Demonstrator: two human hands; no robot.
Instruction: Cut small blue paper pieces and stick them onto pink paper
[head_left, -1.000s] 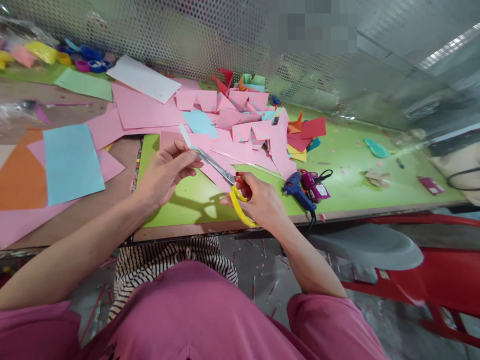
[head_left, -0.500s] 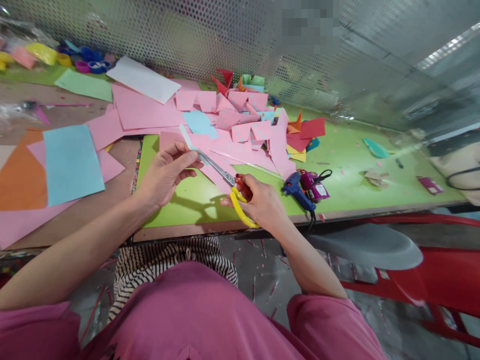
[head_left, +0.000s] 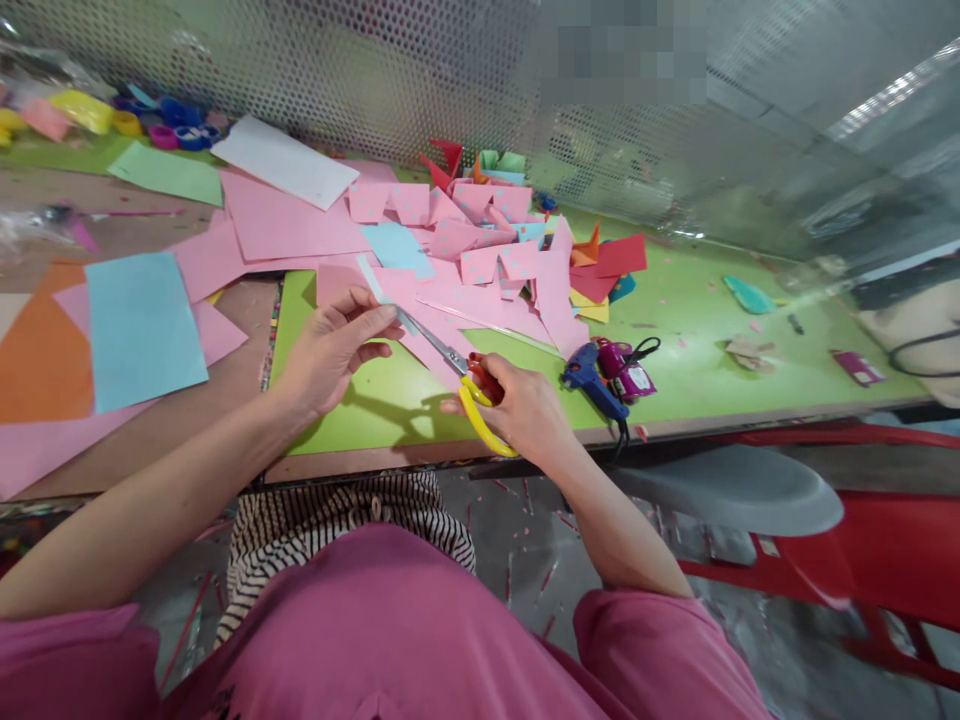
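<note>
Narrow pale-blue paper strip (head_left: 372,279), pinched in left grip (head_left: 336,347) above lime-green counter (head_left: 697,360). Silver scissors with yellow-and-red handles (head_left: 451,357), right grip (head_left: 529,407) clamped on them, blade tips close to left thumb (head_left: 373,322): a slip could nick skin or crease the strip. Loose pink paper sheets (head_left: 341,278) might snag.

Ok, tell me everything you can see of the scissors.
The scissors have slim, silvery blades that look metal, a visible pivot, and smooth, plastic-looking handles in yellow and red. The right hand grips the handles and partly hides them. They are held above the green tabletop, blades slanting away and leftward, with the tips at the fingers of the left hand, which pinches a pale strip. Whether the blades are fully closed or touch the strip is unclear.
</note>
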